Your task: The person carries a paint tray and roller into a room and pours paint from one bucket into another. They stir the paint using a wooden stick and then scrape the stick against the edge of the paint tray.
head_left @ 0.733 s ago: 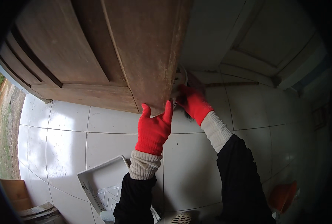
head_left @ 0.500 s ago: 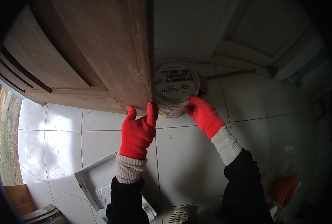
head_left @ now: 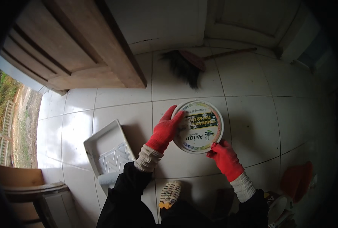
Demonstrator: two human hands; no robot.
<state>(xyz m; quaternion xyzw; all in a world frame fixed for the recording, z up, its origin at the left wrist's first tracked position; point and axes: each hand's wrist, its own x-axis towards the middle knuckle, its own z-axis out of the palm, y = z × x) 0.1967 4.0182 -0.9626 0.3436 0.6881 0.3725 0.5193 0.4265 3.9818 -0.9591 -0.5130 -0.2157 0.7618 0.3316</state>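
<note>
A round paint bucket (head_left: 198, 141) with a pale printed lid is between my hands, in front of me over the tiles. Its sides are hidden below the lid, and I cannot tell whether its base touches the floor. My left hand (head_left: 166, 131), in a red glove, grips the bucket's left rim, thumb lying over the lid. At the lower right rim, my right hand (head_left: 226, 160), gloved in red too, has its fingers closed against the edge. Both cuffs are off-white ribbed knit under dark sleeves.
A grey paint tray (head_left: 90, 146) with a roller (head_left: 109, 178) lies left of my left forearm. Beyond the bucket is a dark-bristled broom (head_left: 186, 68). A wooden door (head_left: 112, 57) stands at upper left. An orange-red container (head_left: 296, 180) sits at lower right.
The bucket has come from behind the door's edge toward me, leaving the broom head uncovered. My left hand has gone from the door's edge to the bucket's rim. The view has shifted.
</note>
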